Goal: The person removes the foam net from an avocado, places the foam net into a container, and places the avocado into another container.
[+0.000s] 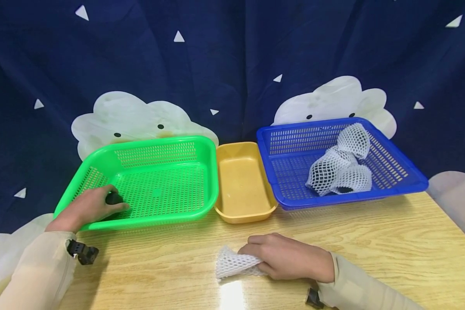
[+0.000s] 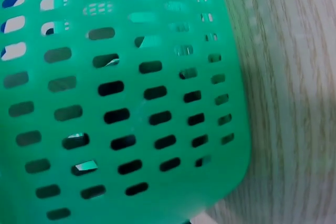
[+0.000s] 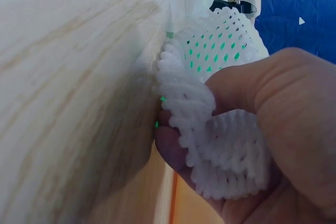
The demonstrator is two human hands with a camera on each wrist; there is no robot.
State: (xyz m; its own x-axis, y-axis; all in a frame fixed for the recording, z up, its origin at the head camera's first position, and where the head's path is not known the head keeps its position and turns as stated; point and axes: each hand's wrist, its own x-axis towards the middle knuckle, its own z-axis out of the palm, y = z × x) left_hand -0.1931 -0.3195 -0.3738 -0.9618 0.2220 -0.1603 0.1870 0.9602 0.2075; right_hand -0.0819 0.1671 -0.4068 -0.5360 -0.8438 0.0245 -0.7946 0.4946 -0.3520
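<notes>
Hands both grip: left (image 1: 90, 207) a dark object (image 1: 114, 198), right (image 1: 284, 258) a white foam net (image 1: 232, 264).

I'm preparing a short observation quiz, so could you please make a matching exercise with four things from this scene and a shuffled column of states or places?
Things
1. Left hand
2. Yellow tray
3. Right hand
4. Blue basket

States or places
A. Has several mesh sleeves inside
B. Grips a white mesh sleeve
C. Holds a dark object in the green basket
D. Stands between the two baskets

Pairs: 1-C, 2-D, 3-B, 4-A
</notes>
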